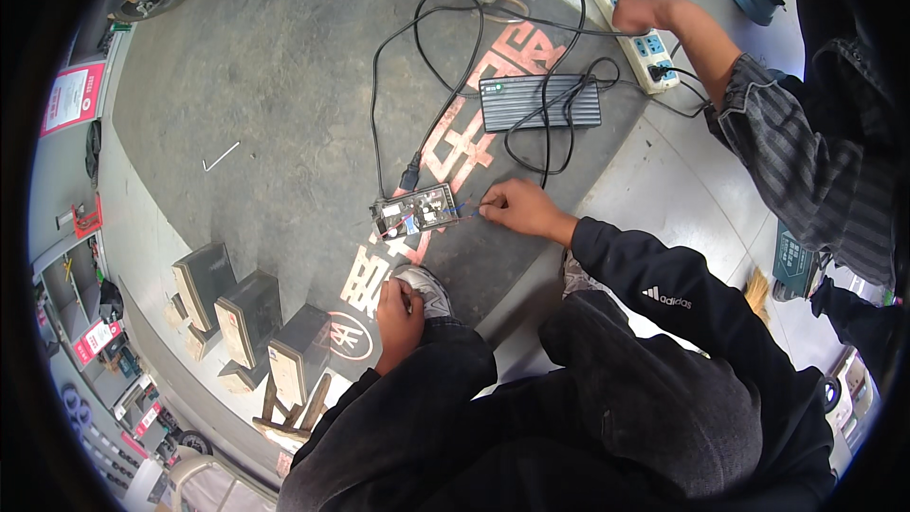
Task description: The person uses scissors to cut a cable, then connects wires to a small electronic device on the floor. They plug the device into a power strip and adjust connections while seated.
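Observation:
A small open-topped charger case (pixel 417 212) with its circuit board bare lies on the dark mat, a black plug (pixel 409 174) on a cord beside its upper edge. Thin blue and reddish wires (pixel 466 210) come out of its right end. My right hand (pixel 521 210) pinches these wires at their free ends, just off the case. Close to my shoe (pixel 424 290), my left hand (pixel 400 319) is closed, fingers curled in, and nothing shows in it. A black ribbed power brick (pixel 540 103) with a small green light sits farther off, black cables looped over it.
Another person's hand (pixel 643 11) is on a white power strip (pixel 647 52) at the far right. An L-shaped hex key (pixel 221 156) lies on the mat (pixel 284 66). Several dark battery-like blocks (pixel 248 318) stand at the near left, with a wooden stool (pixel 292 412) close by.

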### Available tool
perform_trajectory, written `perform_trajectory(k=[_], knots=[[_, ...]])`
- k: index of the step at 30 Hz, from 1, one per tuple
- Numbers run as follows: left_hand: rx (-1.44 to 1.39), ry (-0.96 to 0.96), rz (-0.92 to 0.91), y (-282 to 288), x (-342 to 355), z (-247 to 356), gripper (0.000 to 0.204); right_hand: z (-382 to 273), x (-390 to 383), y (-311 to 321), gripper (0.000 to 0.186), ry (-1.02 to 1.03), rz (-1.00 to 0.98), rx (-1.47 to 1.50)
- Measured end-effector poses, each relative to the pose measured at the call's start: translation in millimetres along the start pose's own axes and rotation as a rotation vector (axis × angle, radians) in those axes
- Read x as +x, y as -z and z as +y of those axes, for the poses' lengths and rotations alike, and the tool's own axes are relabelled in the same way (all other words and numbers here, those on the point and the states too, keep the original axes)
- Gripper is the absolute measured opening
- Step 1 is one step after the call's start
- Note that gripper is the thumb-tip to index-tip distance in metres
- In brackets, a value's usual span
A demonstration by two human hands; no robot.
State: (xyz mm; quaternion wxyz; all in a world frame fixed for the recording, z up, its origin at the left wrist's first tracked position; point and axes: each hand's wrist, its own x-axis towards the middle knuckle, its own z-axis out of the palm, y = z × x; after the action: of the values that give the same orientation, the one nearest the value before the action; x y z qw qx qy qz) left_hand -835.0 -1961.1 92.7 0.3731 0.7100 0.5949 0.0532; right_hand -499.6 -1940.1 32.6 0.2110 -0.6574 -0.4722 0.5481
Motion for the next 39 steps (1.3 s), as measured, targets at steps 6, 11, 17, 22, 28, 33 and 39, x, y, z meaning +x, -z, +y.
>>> perform_trajectory(k=[6,11,17,22,28,33,39], knots=[[0.014,0.002,-0.001,0.7,-0.3,0.4,0.014,-4.2,-0.7,2.1,0.028,-0.019,-0.007,-0.018],[0.031,-0.014,0.007,0.7,0.7,0.5,0.014,-3.7,0.0,2.9,0.028,-0.021,-0.006,-0.011],[0.007,-0.004,-0.003,0.9,0.2,-0.2,0.014,-5.7,-0.4,3.3,0.029,-0.027,-0.015,-0.027],[0.001,0.001,-0.001,0.6,0.5,0.5,0.014,-5.0,0.3,3.2,0.03,-0.039,-0.016,-0.027],[0.001,-0.008,0.002,0.9,1.0,1.0,0.014,-4.7,0.3,4.1,0.029,-0.044,-0.018,-0.037],[0.003,-0.006,-0.003,0.9,1.5,0.4,0.014,-3.7,0.5,3.4,0.029,-0.038,-0.011,-0.04],[0.002,-0.011,0.016,-0.2,1.2,0.9,0.014,-3.1,1.1,2.2,0.029,-0.049,-0.013,-0.038]])
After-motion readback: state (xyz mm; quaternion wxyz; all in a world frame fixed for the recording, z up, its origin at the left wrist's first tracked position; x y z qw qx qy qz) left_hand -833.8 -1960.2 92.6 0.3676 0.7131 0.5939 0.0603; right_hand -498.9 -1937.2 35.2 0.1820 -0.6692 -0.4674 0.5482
